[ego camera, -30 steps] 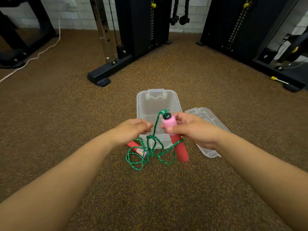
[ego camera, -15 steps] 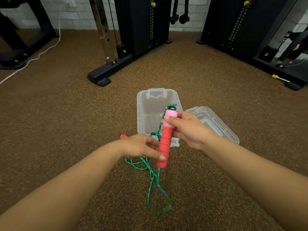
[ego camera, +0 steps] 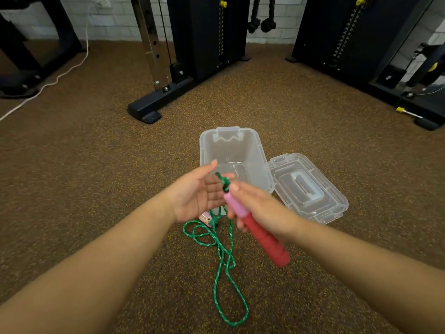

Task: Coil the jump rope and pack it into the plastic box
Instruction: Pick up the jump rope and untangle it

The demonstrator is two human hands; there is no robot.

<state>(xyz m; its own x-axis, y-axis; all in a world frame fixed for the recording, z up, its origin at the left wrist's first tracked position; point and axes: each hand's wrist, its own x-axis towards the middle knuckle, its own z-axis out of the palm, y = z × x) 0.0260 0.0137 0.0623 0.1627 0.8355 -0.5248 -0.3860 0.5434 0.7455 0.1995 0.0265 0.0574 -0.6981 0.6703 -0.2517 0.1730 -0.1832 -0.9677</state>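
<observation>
Head view: R hand (ego camera: 262, 210) grips 1 jump-rope handle (ego camera: 255, 227), pink top, red grip. L hand (ego camera: 199, 191) open, palm up, just beside it. Green rope (ego camera: 224, 259) hangs below hands, loose loops on carpet. Clear plastic box (ego camera: 207, 145) just beyond hands; lid (ego camera: 310, 189) to R of them.

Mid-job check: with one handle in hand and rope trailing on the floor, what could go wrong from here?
1. The green rope lies in crossed loops on the floor; pulling it in may tighten a tangle.
2. The left hand is open, its palm beside the rope, so coils may slip loose.
3. The second handle lies half hidden under the hands and may drag or snag when the right hand lifts the red handle toward the plastic box.
</observation>
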